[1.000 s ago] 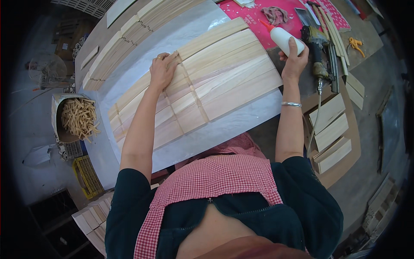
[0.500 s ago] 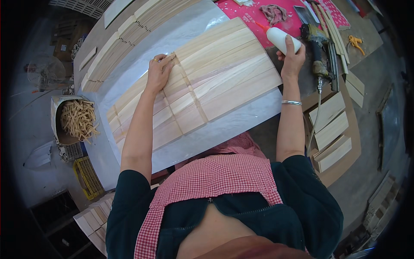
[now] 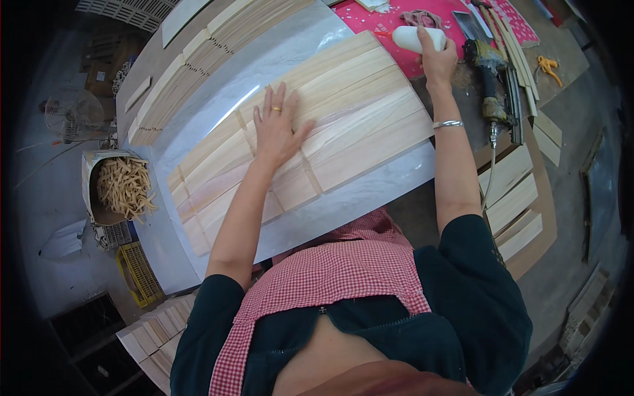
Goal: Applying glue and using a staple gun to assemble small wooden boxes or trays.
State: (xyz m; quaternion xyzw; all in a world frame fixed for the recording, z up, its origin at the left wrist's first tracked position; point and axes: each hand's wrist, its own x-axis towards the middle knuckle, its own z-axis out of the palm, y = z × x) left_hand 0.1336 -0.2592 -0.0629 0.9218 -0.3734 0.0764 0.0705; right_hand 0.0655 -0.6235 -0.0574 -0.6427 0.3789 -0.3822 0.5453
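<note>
A panel of pale wooden slats with curved ends lies on the glossy white table top. Darker bands cross it beneath my left hand, which rests flat on the slats with its fingers spread. At the far right, my right hand is wrapped around a white squeeze bottle. The bottle is tipped nearly level, its red nozzle pointing left, just beyond the panel's far right corner. Part of the bottle is hidden by my fingers.
A nail gun with an air hose lies right of the bottle, near orange pliers. Stacked slats line the table's far left. A box of small wooden sticks stands at the left. A pink cloth lies at the back.
My left hand has slid right and spread flat on the slats. My right hand has moved farther away, and the bottle has tilted closer to level.
</note>
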